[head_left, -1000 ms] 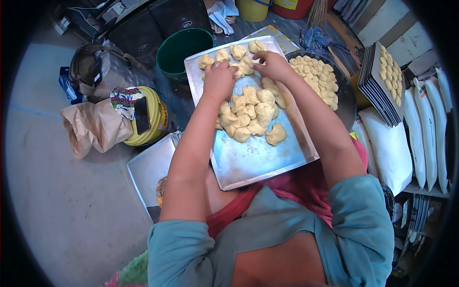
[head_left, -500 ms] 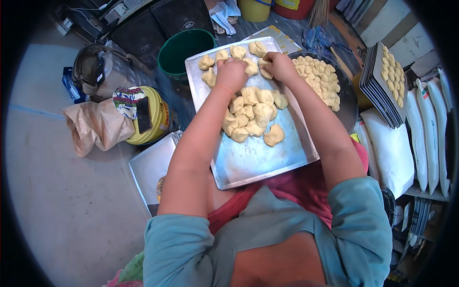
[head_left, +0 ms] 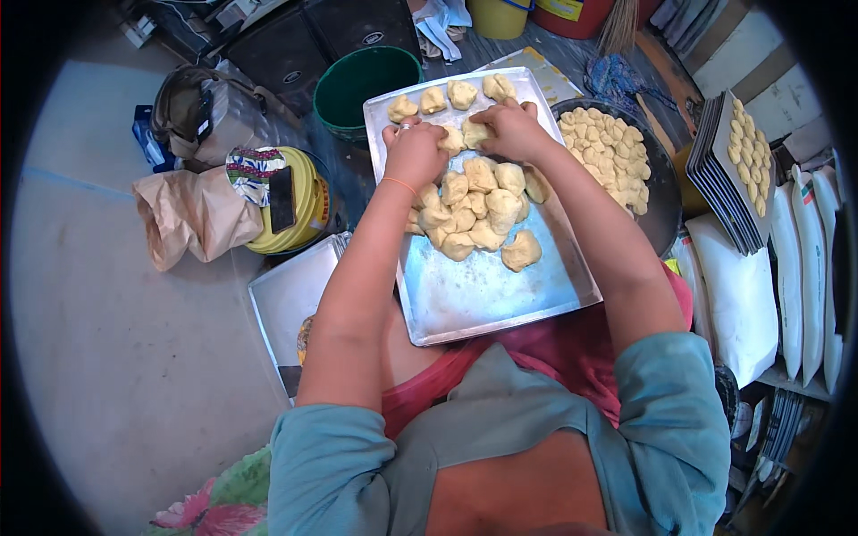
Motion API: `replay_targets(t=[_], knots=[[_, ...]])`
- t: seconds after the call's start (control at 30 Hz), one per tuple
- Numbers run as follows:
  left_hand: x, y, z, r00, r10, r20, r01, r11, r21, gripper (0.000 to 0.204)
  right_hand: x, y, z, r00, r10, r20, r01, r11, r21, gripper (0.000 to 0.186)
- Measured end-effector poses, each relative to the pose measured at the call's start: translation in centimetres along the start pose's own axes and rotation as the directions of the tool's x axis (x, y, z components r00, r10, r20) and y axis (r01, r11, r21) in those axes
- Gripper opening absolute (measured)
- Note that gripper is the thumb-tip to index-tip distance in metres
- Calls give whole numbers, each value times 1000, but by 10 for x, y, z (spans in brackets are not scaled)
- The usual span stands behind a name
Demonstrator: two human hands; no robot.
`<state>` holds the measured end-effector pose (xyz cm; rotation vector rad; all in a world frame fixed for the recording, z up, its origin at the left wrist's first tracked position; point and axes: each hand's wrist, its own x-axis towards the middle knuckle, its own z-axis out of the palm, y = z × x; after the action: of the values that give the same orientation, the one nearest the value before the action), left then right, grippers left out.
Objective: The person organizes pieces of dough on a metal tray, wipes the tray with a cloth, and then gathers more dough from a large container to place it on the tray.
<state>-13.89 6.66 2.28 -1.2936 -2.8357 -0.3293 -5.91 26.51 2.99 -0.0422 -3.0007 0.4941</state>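
Note:
A shallow metal tray [head_left: 500,308] rests across my lap with lumps of pale yellow dough on it. At its far left part, my left hand [head_left: 418,154] has its fingers curled around a dough piece [head_left: 452,139]. Close beside it, my right hand [head_left: 514,134] grips another dough piece [head_left: 476,135] with bent fingers. A row of separate dough lumps [head_left: 461,94] lies along the tray's far edge. Nearer to me is a heaped dough pile [head_left: 478,204], with one loose lump [head_left: 521,251] at its near right side.
Right of the tray stands a round dark pan [head_left: 660,214] full of small dough pieces. Beyond the tray is a green tub [head_left: 344,80]. A yellow bucket [head_left: 308,210] with a phone on top stands left, beside a paper bag [head_left: 192,219]. Stacked baking sheets [head_left: 724,179] lean at right.
Both hands have shifted left and slightly nearer to me over the tray, each with a dough piece. The whole view has moved a little, so the scene sits further right.

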Motion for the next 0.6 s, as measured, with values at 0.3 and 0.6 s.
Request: replay_targets(t=[0.3,0.6], knots=[[-10,-32,14,897,-284,-339,129,902,-412,37,68,-4,1,971,102,-218,-109,994,-19,45],[-19,-16,6,941,-62,-333,3,985,-175,49,66,28,-3,949,91,-302,-79,996,50,51]])
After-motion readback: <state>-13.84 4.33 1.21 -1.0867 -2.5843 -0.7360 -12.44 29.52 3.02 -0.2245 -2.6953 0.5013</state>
